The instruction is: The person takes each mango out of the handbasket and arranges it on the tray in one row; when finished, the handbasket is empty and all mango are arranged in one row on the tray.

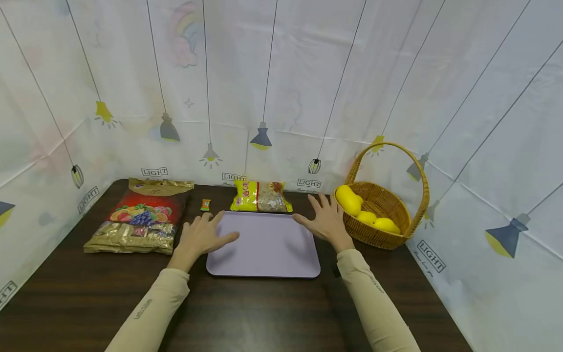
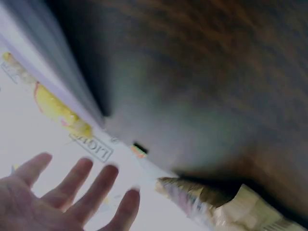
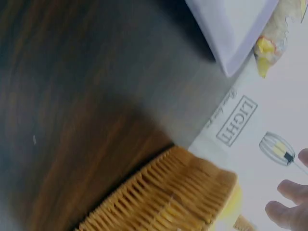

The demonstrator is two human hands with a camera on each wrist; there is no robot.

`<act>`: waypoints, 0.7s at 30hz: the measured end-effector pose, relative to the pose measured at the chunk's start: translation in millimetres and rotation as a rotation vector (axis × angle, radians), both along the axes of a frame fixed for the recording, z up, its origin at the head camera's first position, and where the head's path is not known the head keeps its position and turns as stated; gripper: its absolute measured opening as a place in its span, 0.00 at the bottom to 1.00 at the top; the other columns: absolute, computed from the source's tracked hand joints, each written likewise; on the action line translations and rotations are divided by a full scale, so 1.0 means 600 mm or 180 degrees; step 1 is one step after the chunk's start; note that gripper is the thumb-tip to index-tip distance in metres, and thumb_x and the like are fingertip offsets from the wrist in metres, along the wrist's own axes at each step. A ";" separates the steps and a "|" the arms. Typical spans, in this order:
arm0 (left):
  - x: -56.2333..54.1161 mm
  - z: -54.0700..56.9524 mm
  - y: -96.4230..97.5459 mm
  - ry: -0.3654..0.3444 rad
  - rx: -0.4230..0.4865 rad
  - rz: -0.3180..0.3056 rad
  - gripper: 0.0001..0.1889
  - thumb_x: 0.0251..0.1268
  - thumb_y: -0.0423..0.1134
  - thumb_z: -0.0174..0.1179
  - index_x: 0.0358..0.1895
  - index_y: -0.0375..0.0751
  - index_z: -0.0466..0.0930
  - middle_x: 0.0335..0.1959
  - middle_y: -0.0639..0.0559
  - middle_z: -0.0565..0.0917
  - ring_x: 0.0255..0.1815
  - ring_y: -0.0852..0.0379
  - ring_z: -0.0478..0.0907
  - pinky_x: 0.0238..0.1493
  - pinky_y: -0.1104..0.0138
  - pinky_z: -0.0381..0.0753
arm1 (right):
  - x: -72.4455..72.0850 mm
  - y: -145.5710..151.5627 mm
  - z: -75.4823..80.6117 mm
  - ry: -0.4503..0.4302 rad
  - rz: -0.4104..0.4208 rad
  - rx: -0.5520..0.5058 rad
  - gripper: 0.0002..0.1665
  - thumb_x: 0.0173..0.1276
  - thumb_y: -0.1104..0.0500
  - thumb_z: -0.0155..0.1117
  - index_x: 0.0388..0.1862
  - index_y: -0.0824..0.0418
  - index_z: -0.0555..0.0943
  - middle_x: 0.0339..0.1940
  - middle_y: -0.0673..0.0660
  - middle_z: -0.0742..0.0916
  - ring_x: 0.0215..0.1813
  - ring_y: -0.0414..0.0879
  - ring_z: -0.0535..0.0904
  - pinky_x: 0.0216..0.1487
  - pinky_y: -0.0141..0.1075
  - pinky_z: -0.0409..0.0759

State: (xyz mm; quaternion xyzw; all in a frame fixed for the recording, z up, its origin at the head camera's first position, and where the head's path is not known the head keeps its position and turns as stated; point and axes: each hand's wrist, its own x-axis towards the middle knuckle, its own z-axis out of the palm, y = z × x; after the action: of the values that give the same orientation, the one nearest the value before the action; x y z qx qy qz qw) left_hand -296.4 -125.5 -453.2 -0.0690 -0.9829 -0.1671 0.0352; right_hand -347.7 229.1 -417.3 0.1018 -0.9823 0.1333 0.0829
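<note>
A light purple tray (image 1: 264,244) lies flat on the dark wooden table. My left hand (image 1: 202,237) is spread over its left edge with nothing in its fingers; the left wrist view shows the same hand (image 2: 72,197) with fingers apart. Over the tray's right side, near the wicker basket (image 1: 374,238), my right hand (image 1: 325,220) has its fingers splayed and holds nothing. Several yellow mangoes (image 1: 347,199) rest inside the basket. In the right wrist view, only a few fingertips (image 3: 281,211) show at the right edge, with the basket's woven side (image 3: 168,192) below.
A large red and gold candy bag (image 1: 140,215) lies on the left. One small wrapped candy (image 1: 205,205) sits between it and a yellow food packet (image 1: 259,196) behind the tray. A printed curtain (image 1: 237,73) hangs along the table's back and sides.
</note>
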 end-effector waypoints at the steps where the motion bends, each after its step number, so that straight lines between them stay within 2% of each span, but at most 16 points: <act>1: 0.004 0.003 0.000 -0.0042 -0.0033 -0.0042 0.51 0.57 0.80 0.49 0.78 0.53 0.61 0.69 0.33 0.73 0.67 0.31 0.72 0.58 0.34 0.71 | -0.002 0.004 0.003 -0.0001 0.0000 0.0007 0.58 0.61 0.18 0.50 0.81 0.48 0.58 0.82 0.64 0.59 0.82 0.73 0.46 0.75 0.73 0.46; 6: 0.025 0.013 -0.002 -0.0282 -0.0174 -0.0239 0.51 0.55 0.80 0.53 0.77 0.50 0.63 0.65 0.29 0.74 0.62 0.32 0.75 0.53 0.39 0.77 | -0.012 0.032 0.021 0.0049 -0.0019 0.0041 0.57 0.62 0.19 0.49 0.81 0.50 0.60 0.80 0.67 0.62 0.80 0.75 0.49 0.74 0.72 0.48; 11: 0.038 0.012 -0.008 -0.0472 -0.0143 -0.0313 0.56 0.52 0.79 0.56 0.77 0.42 0.61 0.65 0.26 0.73 0.65 0.30 0.74 0.56 0.39 0.78 | -0.022 0.068 0.036 0.0115 -0.0122 0.0082 0.55 0.64 0.20 0.49 0.79 0.54 0.62 0.78 0.68 0.63 0.78 0.75 0.52 0.72 0.72 0.50; 21: 0.052 0.007 -0.007 -0.0855 -0.0177 -0.0444 0.62 0.48 0.77 0.62 0.77 0.32 0.58 0.70 0.28 0.71 0.69 0.32 0.72 0.61 0.39 0.76 | -0.047 0.128 0.041 -0.0169 -0.0405 0.0048 0.58 0.66 0.20 0.45 0.81 0.56 0.55 0.80 0.72 0.57 0.77 0.77 0.50 0.70 0.74 0.50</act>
State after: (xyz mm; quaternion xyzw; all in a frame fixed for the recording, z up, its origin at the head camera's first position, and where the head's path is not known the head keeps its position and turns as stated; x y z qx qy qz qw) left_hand -265.0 -130.0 -449.1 -0.1152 -0.9758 -0.1496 -0.1103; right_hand -376.1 306.2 -392.7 0.0362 -0.9897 0.1230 0.0644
